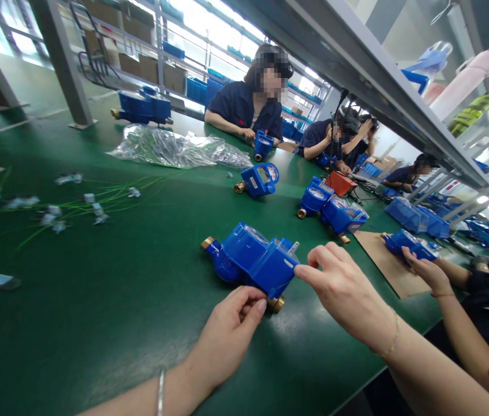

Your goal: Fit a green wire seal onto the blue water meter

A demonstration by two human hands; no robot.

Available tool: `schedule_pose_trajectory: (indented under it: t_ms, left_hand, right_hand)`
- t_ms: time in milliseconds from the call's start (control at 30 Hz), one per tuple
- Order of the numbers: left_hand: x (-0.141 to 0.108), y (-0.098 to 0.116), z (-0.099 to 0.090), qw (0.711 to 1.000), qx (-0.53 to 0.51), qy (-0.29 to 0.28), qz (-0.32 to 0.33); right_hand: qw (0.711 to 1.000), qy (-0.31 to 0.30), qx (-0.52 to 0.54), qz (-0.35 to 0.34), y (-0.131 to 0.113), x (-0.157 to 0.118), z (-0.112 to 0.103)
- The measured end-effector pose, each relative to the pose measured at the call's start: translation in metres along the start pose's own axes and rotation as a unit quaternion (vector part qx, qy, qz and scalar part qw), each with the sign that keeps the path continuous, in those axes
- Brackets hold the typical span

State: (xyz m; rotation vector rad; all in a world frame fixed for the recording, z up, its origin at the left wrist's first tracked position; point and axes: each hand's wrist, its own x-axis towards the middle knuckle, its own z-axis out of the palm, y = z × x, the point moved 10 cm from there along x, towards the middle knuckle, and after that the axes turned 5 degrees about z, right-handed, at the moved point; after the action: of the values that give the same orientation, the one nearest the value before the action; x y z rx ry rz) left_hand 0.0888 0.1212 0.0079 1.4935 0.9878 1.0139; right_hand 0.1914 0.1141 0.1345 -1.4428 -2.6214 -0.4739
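A blue water meter with brass threaded ends lies on the green table in front of me. My left hand is closed at its lower near edge, thumb and fingers beside the brass end. At the meter's right end, my right hand has its fingers bent and drawn together, the tips against or very near the blue housing. Whatever those fingertips may hold is hidden. A small clear tab sticks up from the meter's top, just beyond the right fingertips.
Green wire seals with clear tags lie at left, before a plastic bag. More blue meters stand farther back. A co-worker's hand at right holds a meter over cardboard. Another person sits opposite.
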Motion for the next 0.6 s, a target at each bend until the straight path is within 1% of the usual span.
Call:
schedule_pose_trajectory:
  t_ms: [233,600]
  left_hand:
    - [0.002,-0.004,-0.001,1.000,0.007,0.004,0.005]
    - [0.000,-0.003,-0.001,1.000,-0.005,0.012,0.009]
  right_hand:
    - [1.000,-0.018,-0.006,-0.013,-0.005,0.005,0.001]
    - [0.999,-0.021,-0.029,-0.024,-0.009,0.014,0.001]
